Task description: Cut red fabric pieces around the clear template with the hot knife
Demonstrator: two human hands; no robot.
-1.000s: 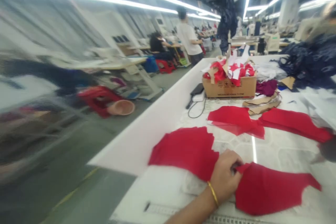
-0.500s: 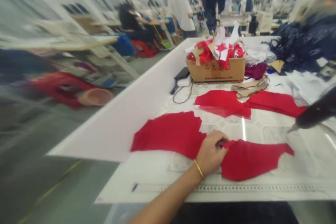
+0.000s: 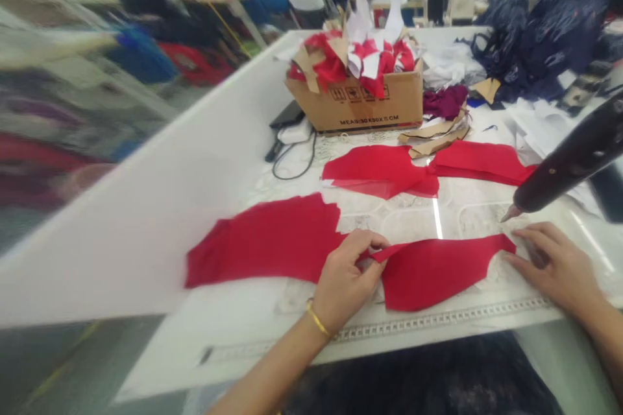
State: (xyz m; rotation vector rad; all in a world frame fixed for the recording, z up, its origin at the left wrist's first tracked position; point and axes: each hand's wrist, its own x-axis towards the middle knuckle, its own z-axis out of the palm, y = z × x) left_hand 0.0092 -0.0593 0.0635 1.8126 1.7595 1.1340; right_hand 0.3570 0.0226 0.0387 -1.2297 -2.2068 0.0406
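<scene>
My left hand [image 3: 348,279], with a gold bangle at the wrist, pinches the left corner of a red fabric piece [image 3: 438,272] lying on the white table. Fingers apart, my right hand [image 3: 559,266] rests by the narrow right tip of that piece; it holds nothing. A larger stack of red fabric [image 3: 267,240] lies to the left, its right end partly hidden behind my left hand. Further back are two more red pieces, a left one [image 3: 374,168] and a right one [image 3: 479,159]. Above my right hand points the metal tip of a dark pen-shaped tool [image 3: 569,162].
A cardboard box [image 3: 360,104] full of red and white scraps stands at the back. Beside it are a black-and-white device with a cable [image 3: 292,136] and brown paper strips [image 3: 435,136]. A ruler strip [image 3: 413,323] runs along the front edge; dark fabric [image 3: 545,52] is heaped at back right.
My right hand has come into view at the right tip of the red piece. My left hand still pinches its left corner. The view has shifted, so the table things sit further left.
</scene>
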